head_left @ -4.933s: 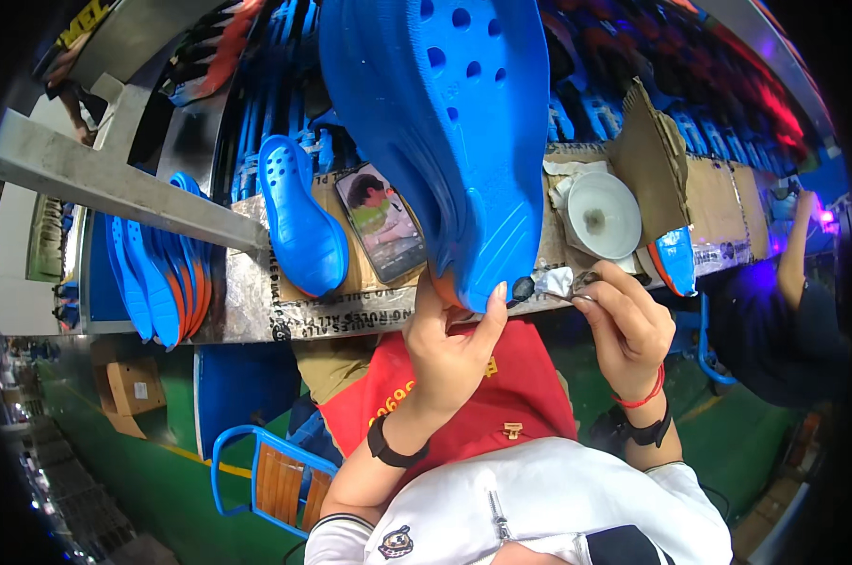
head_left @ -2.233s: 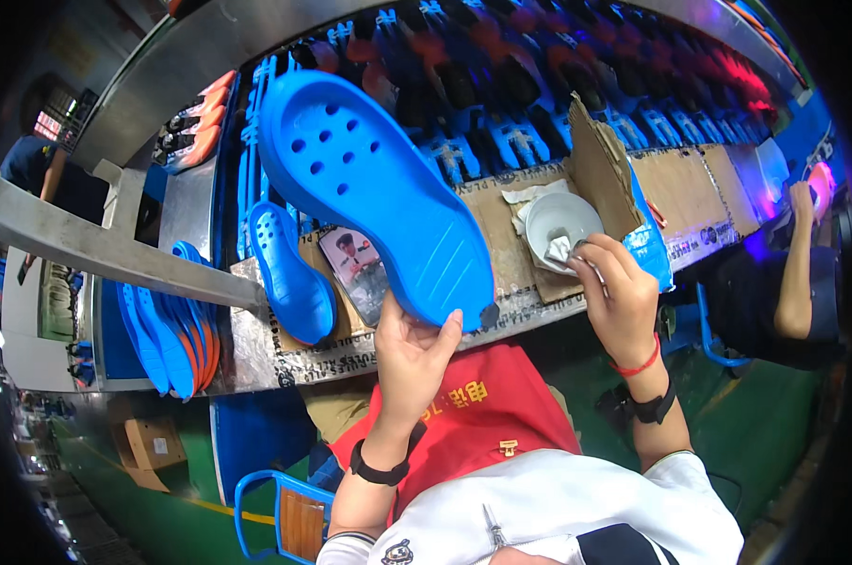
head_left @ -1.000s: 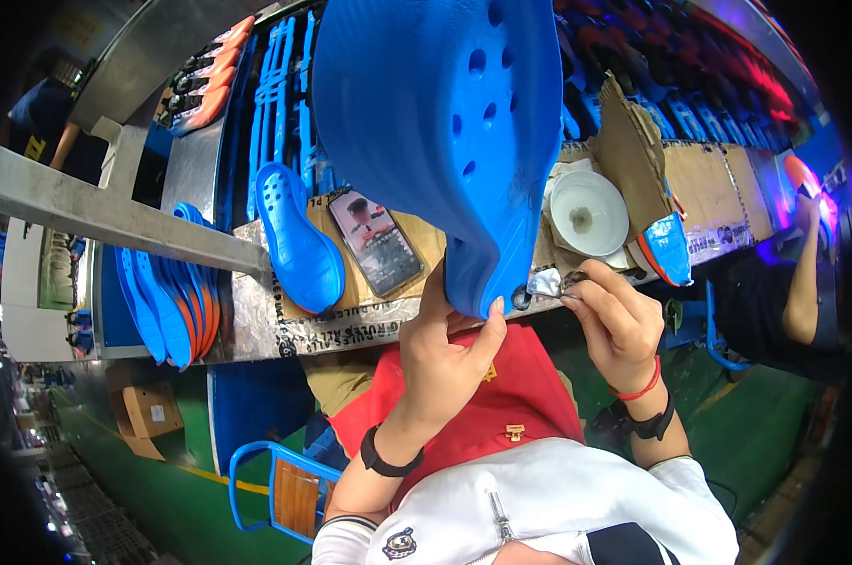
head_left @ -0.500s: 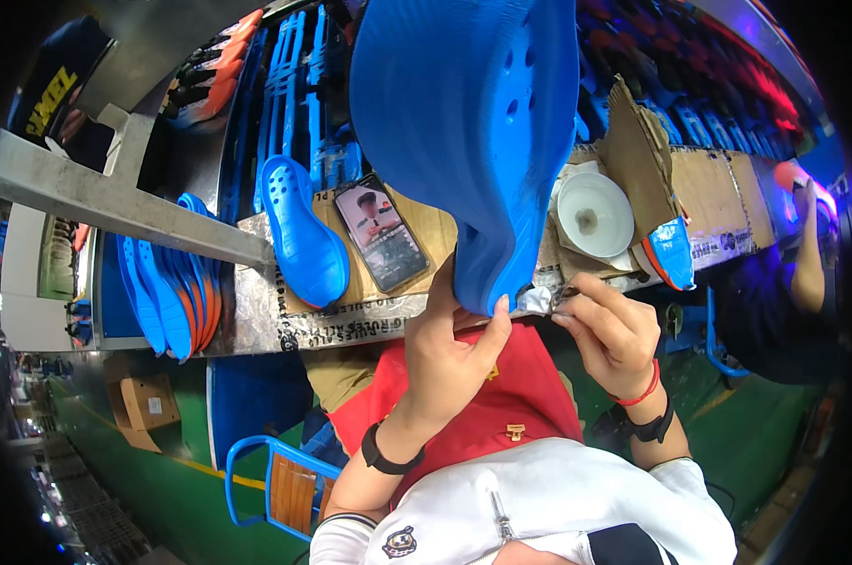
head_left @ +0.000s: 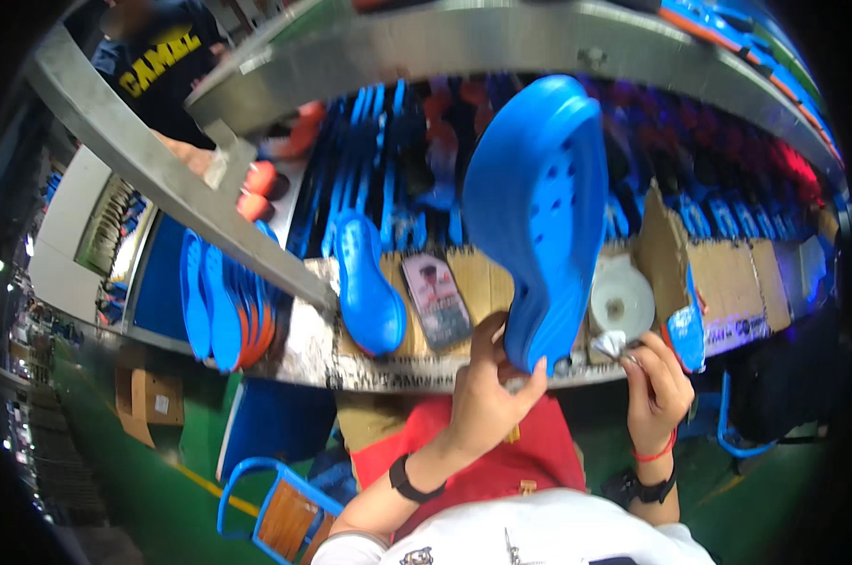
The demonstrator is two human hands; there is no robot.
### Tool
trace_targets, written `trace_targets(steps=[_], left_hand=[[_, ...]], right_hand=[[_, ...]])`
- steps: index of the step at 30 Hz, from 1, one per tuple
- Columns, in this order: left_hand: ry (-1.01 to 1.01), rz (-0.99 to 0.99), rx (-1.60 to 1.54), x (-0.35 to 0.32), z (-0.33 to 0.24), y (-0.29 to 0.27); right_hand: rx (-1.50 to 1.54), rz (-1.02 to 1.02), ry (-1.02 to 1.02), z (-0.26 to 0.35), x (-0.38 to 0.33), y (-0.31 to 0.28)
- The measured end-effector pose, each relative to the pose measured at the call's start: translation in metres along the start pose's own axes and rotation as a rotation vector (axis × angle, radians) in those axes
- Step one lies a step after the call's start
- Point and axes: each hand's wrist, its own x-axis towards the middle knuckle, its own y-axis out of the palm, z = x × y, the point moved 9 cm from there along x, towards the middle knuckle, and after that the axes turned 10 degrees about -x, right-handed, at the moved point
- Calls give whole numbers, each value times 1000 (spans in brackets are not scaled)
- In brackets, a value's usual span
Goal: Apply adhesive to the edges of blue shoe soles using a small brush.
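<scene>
Blue and dotted with holes, a shoe sole [head_left: 546,250] slants up over the near edge of the counter [head_left: 310,331], its heel gripped in the person's left hand [head_left: 490,403]. Their right hand [head_left: 659,394] pinches a crumpled whitish scrap [head_left: 610,343] near the white bowl [head_left: 624,294]. I see a phone [head_left: 437,303] lying beside a second sole [head_left: 369,294].

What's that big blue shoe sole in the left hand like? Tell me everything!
The blue shoe sole looks like smooth rubber or foam, with a raised rim and round holes toward its wide end. It's tilted up above the table, wide end away from the person. The left hand pinches its narrow heel end.
</scene>
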Motion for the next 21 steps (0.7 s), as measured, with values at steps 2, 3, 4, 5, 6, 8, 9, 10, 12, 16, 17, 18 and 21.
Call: trace_targets(steps=[2, 3, 4, 5, 6, 8, 9, 10, 12, 16, 17, 18, 21], left_hand=[[-43, 69, -75, 5, -1, 3], [-83, 111, -145, 10, -4, 7], [-132, 146, -208, 11, -10, 8], [-100, 156, -201, 16, -24, 7], [-93, 203, -238, 23, -39, 11], [-100, 230, -359, 40, -67, 16], [-43, 246, -357, 54, -91, 19], [7, 268, -363, 75, -113, 24], [119, 252, -487, 131, -147, 29], [191, 256, -785, 280, -224, 0], [184, 172, -801, 318, -228, -17], [180, 82, -806, 325, -231, -30], [424, 91, -392, 268, -223, -36]], right_hand=[[-3, -85, 25, -8, 1, -13], [-4, -125, 53, -11, 1, -22], [16, -162, 88, -14, -1, -29], [17, -180, 101, -17, -1, -36], [7, -193, 118, -17, -1, -46], [-5, -252, 114, -18, -3, -59], [14, -258, 119, -19, -4, -63], [21, -260, 128, -20, -4, -66], [3, -275, 110, -19, -5, -66], [61, -183, 33, -4, 3, -51], [54, -167, 9, 2, 6, -46], [57, -150, -17, 6, 6, -43], [82, -115, 13, -2, 0, -30]])
